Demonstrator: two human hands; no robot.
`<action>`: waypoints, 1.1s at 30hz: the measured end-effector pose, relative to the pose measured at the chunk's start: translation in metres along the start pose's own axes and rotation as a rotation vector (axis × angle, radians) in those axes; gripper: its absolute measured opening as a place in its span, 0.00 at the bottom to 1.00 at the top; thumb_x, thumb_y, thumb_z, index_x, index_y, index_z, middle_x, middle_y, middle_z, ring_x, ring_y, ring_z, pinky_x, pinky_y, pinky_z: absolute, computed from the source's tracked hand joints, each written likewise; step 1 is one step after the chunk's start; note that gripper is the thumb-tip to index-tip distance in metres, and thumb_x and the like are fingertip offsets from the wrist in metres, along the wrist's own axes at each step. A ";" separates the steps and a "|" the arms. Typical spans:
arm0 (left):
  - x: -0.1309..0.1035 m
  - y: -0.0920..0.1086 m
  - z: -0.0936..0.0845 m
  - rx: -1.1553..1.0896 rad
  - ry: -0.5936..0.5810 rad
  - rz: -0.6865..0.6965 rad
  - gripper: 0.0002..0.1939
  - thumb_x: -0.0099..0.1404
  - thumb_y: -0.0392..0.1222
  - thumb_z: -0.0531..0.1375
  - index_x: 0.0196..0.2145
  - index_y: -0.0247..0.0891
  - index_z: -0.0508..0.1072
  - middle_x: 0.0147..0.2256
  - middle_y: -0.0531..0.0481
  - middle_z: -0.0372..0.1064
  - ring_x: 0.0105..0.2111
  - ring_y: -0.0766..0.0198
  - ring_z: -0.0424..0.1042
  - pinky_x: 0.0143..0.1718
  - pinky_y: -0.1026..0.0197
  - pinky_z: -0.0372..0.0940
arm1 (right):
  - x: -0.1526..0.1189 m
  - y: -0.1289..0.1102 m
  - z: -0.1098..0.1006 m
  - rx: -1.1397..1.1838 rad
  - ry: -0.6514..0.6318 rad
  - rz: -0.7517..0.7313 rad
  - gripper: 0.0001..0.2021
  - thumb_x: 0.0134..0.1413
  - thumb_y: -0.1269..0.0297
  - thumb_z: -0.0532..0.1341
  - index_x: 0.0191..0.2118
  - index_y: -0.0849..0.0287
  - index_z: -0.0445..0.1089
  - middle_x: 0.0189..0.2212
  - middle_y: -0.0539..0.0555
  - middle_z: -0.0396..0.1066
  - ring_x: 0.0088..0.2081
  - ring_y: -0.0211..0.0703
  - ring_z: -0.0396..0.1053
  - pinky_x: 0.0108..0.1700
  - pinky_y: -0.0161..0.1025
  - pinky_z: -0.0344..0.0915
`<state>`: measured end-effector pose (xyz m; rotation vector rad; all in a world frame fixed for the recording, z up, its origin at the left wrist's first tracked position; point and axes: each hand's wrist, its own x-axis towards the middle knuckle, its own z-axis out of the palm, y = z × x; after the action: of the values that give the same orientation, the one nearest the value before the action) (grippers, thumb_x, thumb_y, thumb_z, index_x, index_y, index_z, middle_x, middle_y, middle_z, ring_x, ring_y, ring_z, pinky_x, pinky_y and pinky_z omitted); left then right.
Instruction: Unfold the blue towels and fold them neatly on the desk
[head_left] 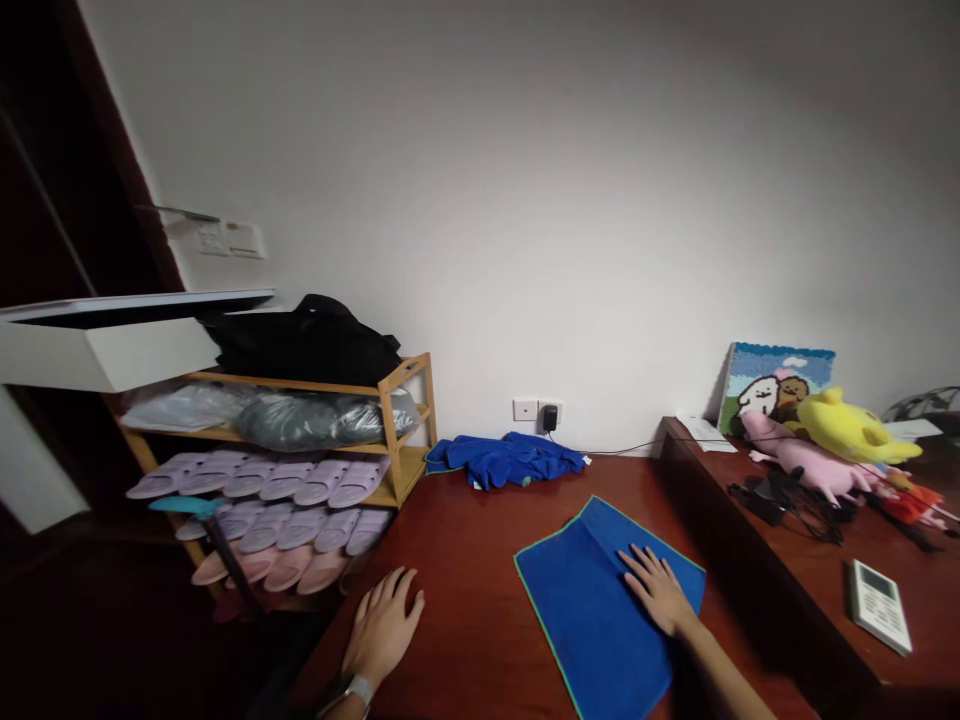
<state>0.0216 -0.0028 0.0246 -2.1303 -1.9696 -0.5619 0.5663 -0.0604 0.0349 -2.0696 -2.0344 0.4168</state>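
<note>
A blue cloth (pixel 600 620) with a green stitched edge lies spread on the reddish-brown wooden table (pixel 457 580), with one fold line near its upper corner. My right hand (pixel 660 592) rests flat on its right part, fingers stretched out and holding nothing. To the left, my left hand (pixel 384 622) lies on the bare wood near the table's left edge, its fingers slightly spread and apart from the cloth. Against the wall, a crumpled pile of blue cloths (pixel 506 460) sits at the back of the table.
Left stands a wooden shoe rack (pixel 409 470) with several slippers (pixel 330 480) and a black bag (pixel 307 345) on top. A raised desk (pixel 720 490) at right bears plush toys (pixel 847 430), a picture (pixel 780 385) and a white remote (pixel 879 605). A plug (pixel 550 418) sits in the wall.
</note>
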 end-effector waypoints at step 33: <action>-0.007 0.006 -0.009 0.001 -0.036 0.003 0.24 0.71 0.45 0.50 0.59 0.36 0.72 0.61 0.37 0.68 0.60 0.48 0.66 0.62 0.44 0.57 | -0.054 -0.010 0.051 -0.161 0.083 0.091 0.32 0.65 0.36 0.42 0.72 0.34 0.47 0.74 0.41 0.44 0.74 0.52 0.36 0.73 0.63 0.37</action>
<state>0.0256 -0.0133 0.0312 -2.1569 -1.9850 -0.5256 0.5388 -0.1169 -0.0064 -2.2390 -1.9910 0.1834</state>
